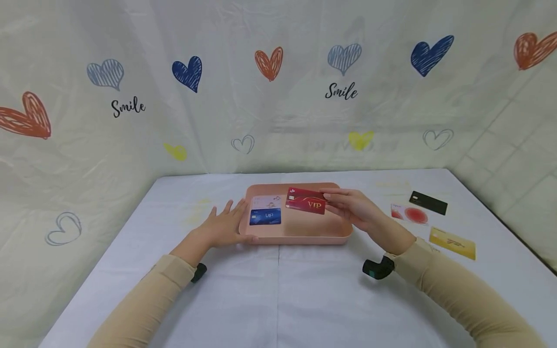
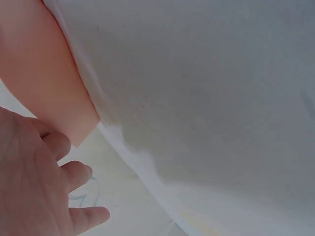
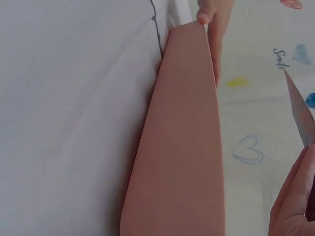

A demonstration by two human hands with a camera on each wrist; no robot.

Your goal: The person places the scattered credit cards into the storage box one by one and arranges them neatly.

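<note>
A shallow pink tray (image 1: 313,231) lies on the white table. Inside its left half are a blue VIP card (image 1: 265,217) and, just behind that, a pale card (image 1: 266,201) with a small print. My right hand (image 1: 352,208) pinches a red VIP card (image 1: 305,200) by its right end and holds it above the middle of the tray; the right wrist view catches the card (image 3: 300,110) nearly edge-on. Spread fingers of my left hand (image 1: 224,225) rest against the tray's left side. In the left wrist view the tray's wall (image 2: 49,69) shows beside that hand.
To the right of the tray lie a black card (image 1: 428,202), a white card with a red round print (image 1: 411,214) and a gold card (image 1: 452,243). A white curtain (image 1: 296,111) printed with hearts hangs behind the table's far edge.
</note>
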